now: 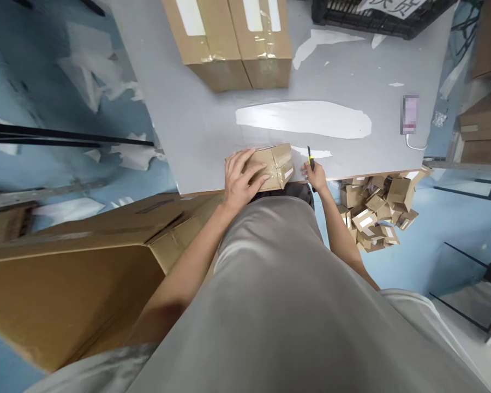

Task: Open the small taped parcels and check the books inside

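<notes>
A small taped cardboard box (pixel 281 166) lies at the front edge of the grey table (pixel 204 131). Over its left side rests my left hand (pixel 240 180), fingers spread and touching the cardboard. To the right of the box, my right hand (pixel 316 177) is closed round a black and yellow utility knife (pixel 311 159), whose tip points away from me. The knife does not touch the box. Beyond the box lies a long white paper strip (pixel 303 119), with a smaller white scrap (pixel 321 154) nearer the knife.
Two tall taped boxes (pixel 237 49) stand at the table's back. A black crate (pixel 368 24) is back right, a phone-like device (pixel 409 114) with a cable at the right. Small boxes (pixel 368 213) are heaped on the floor, right; a big open carton (pixel 77 295) stands left.
</notes>
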Available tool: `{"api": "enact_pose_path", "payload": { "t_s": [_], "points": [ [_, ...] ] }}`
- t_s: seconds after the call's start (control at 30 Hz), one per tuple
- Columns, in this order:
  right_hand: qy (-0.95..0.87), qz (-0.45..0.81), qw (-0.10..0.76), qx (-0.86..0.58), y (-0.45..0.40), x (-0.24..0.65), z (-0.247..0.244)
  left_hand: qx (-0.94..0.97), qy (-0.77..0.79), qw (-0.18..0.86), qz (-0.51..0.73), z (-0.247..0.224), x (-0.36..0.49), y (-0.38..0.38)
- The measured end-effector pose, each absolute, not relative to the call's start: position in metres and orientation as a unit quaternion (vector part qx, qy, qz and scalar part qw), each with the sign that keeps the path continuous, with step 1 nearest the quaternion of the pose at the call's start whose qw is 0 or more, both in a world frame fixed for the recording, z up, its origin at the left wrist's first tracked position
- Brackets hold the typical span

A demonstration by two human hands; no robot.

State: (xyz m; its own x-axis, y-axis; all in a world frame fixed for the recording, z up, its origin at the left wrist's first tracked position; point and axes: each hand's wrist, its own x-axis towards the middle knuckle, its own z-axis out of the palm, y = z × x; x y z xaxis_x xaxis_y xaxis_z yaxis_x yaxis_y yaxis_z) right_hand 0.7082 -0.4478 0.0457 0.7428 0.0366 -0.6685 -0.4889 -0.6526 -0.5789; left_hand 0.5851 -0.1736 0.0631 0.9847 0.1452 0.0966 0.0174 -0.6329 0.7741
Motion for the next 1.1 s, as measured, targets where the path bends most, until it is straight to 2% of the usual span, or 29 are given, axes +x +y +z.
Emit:
{"api": "enact_pose_path", "payload": {
  "t_s": [0.13, 0.33, 0.47, 0.63, 0.77, 0.87, 1.0, 1.1],
  "points": [
    [0.104, 0.347, 0.455, -0.813, -0.424, 0.705, 0.016, 0.889, 0.110, 0.429, 0.115, 0.066, 0.555, -0.147],
    [0.002, 0.337, 0.454, -0.825, -0.398, 0.694, 0.032, 0.848, 0.202, 0.459, 0.170, 0.087, 0.523, -0.148],
    [-0.052, 0.302, 0.370, -0.877, -0.408, 0.688, 0.067, 0.816, 0.252, 0.491, 0.171, 0.086, 0.523, -0.164],
    [-0.063, 0.273, 0.217, -0.935, -0.439, 0.690, 0.120, 0.782, 0.251, 0.562, 0.103, 0.055, 0.548, -0.186],
    [-0.055, 0.287, 0.123, -0.948, -0.454, 0.697, 0.138, 0.766, 0.224, 0.601, 0.054, 0.033, 0.568, -0.199],
    [-0.054, 0.291, 0.093, -0.951, -0.458, 0.703, 0.143, 0.766, 0.215, 0.604, 0.036, 0.031, 0.573, -0.202],
    [-0.083, 0.232, 0.100, -0.964, -0.446, 0.704, 0.156, 0.756, 0.229, 0.613, 0.022, 0.037, 0.570, -0.203],
    [-0.151, 0.266, 0.093, -0.947, -0.421, 0.700, 0.171, 0.748, 0.229, 0.623, 0.013, 0.036, 0.568, -0.202]
  ]
}}
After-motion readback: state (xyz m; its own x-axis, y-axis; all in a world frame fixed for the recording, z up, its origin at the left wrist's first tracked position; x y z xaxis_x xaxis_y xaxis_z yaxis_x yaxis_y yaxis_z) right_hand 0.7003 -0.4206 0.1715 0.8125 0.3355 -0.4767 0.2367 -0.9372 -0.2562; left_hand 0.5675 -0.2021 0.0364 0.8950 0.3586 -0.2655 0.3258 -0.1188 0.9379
